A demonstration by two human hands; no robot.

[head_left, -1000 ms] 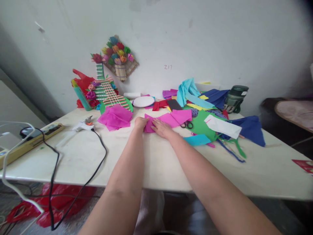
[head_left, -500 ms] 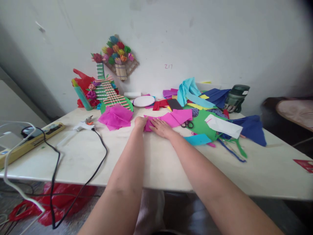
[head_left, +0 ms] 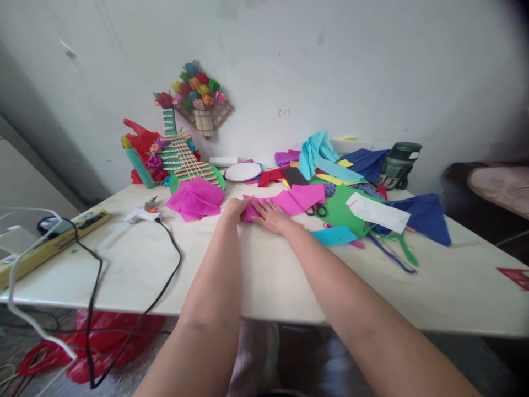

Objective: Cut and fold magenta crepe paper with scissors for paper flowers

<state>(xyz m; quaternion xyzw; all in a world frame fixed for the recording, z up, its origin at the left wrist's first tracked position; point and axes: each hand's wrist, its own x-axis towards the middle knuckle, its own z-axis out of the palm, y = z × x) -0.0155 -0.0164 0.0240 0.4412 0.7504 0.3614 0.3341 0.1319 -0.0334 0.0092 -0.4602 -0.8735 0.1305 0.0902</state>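
Note:
A strip of pink crepe paper lies across the middle of the white table. At its left end is my left hand, closed, with its fingertips at the paper's edge. My right hand lies flat on the strip with its fingers spread, just right of the left one. A second piece of crumpled pink paper rests to the left, apart from both hands. Black-handled scissors are beside the strip's lower edge.
A glue gun with a black cord and a power strip are at the left. Behind stands a flowered stick craft. Coloured papers, a phone and a green bottle fill the back right.
My left hand has shifted slightly left at the end of the pink strip. My right hand stays almost where it was on the paper.

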